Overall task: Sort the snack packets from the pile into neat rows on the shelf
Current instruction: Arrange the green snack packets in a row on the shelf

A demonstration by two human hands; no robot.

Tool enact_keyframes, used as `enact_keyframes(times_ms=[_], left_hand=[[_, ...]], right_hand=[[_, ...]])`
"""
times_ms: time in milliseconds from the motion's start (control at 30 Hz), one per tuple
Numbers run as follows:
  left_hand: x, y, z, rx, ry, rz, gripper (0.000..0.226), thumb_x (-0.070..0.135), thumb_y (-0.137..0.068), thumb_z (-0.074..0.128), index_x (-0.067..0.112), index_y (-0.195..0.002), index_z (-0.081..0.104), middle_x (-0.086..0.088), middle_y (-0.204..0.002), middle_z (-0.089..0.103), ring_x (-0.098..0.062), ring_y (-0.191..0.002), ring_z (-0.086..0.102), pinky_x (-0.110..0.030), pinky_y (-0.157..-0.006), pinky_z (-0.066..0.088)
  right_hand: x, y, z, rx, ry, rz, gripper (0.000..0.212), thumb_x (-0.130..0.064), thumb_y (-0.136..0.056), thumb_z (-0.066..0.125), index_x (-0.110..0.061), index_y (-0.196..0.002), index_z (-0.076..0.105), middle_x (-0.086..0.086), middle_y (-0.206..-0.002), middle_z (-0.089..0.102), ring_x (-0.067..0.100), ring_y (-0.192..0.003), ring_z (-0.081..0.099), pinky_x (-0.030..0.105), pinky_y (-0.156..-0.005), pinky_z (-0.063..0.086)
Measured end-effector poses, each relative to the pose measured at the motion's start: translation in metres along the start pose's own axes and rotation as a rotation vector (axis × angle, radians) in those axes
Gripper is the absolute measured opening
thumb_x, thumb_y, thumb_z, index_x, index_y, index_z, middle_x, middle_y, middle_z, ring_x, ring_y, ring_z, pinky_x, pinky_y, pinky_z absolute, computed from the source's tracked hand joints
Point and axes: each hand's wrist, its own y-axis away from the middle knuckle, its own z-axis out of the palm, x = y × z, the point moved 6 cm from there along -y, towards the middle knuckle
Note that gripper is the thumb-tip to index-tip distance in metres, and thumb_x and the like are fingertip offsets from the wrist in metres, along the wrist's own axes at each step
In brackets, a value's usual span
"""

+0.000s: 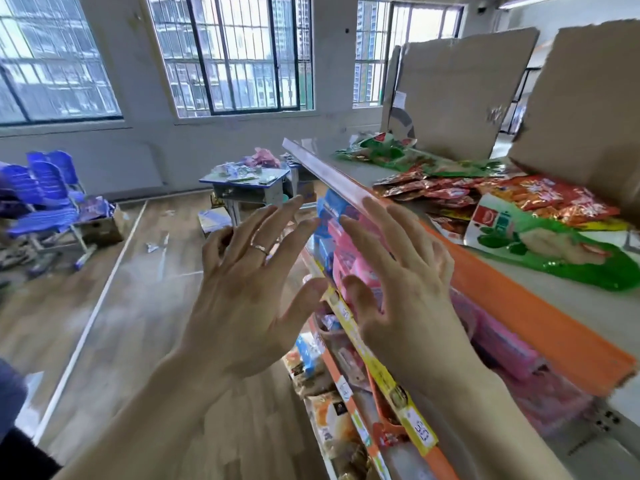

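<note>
hands first: the left hand (239,289) and the right hand (405,289) are both raised in front of the shelving, backs toward the camera, fingers spread and nearly straight. each grip is wide open and has hold of nothing. the left hand (a thin ring (259,248) sits on one finger) hangs over the wooden floor (138,306), just left of the shelf fronts, its fingertips near a row of blue packets (325,220). the right hand is just beside it, its fingers lying across the front of the pink packets (349,258) on the second shelf, right under the orange edge (502,289) of the top shelf (346,171); whether they press the pink packets or only hover at them i cannot tell. the pile of snack packets (502,202) lies loose on the top shelf, to the right of the hands and apart from them: red foil packets (433,190) in the middle, green packets (391,155) at the far end, a large green and white packet (540,247) nearest. brown cardboard sheets (457,98) stand upright behind the pile. lower shelves carry more packets behind a yellow price strip (381,372). across the room a small desk (242,192) holds scattered items, stacked blue chairs (45,188) stand at the left, and barred windows (235,53) fill the far wall.
</note>
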Motion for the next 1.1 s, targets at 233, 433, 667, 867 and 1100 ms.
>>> enact_keyframes(times_ms=[233, 433, 667, 867, 1100], left_hand=[[-0.038, -0.020, 0.026, 0.002, 0.020, -0.036, 0.061, 0.061, -0.097, 0.021, 0.033, -0.149, 0.033, 0.010, -0.161, 0.025, -0.018, -0.147, 0.027, -0.055, -0.111, 0.025], [-0.087, -0.041, 0.053, 0.000, 0.009, -0.002, 0.059, 0.060, -0.096, 0.028, 0.028, -0.145, 0.042, 0.009, -0.161, 0.025, -0.020, -0.146, 0.030, -0.053, -0.112, 0.024], [-0.174, -0.082, 0.061, 0.018, 0.027, 0.025, 0.057, 0.059, -0.095, 0.032, 0.028, -0.141, 0.047, 0.010, -0.160, 0.027, -0.018, -0.146, 0.030, -0.054, -0.111, 0.026], [-0.247, -0.102, 0.073, 0.010, 0.038, 0.052, 0.054, 0.058, -0.094, 0.034, 0.031, -0.139, 0.046, 0.010, -0.160, 0.028, -0.019, -0.144, 0.033, -0.052, -0.110, 0.026], [-0.308, -0.124, 0.101, 0.002, 0.085, 0.042, 0.056, 0.057, -0.094, 0.035, 0.028, -0.141, 0.047, 0.009, -0.159, 0.031, -0.019, -0.144, 0.034, -0.053, -0.111, 0.025]], right_hand=[[0.009, -0.035, 0.034, -0.019, -0.019, 0.001, 0.054, -0.038, -0.089, 0.053, -0.032, -0.143, 0.046, -0.005, -0.157, 0.030, 0.018, -0.148, 0.015, 0.047, -0.112, 0.015], [0.007, -0.070, 0.080, -0.018, 0.037, -0.009, 0.053, -0.040, -0.089, 0.045, -0.029, -0.141, 0.048, -0.001, -0.157, 0.031, 0.021, -0.147, 0.018, 0.048, -0.109, 0.017], [-0.010, -0.136, 0.140, 0.022, 0.094, 0.032, 0.052, -0.040, -0.091, 0.051, -0.031, -0.142, 0.047, -0.007, -0.159, 0.027, 0.015, -0.148, 0.013, 0.049, -0.110, 0.017], [-0.030, -0.188, 0.199, 0.031, 0.082, 0.081, 0.054, -0.043, -0.090, 0.050, -0.032, -0.142, 0.046, -0.009, -0.159, 0.027, 0.014, -0.148, 0.013, 0.055, -0.112, 0.019], [-0.029, -0.220, 0.247, 0.039, 0.077, 0.102, 0.052, -0.040, -0.088, 0.054, -0.034, -0.140, 0.046, -0.009, -0.157, 0.031, 0.013, -0.146, 0.015, 0.058, -0.109, 0.028]])
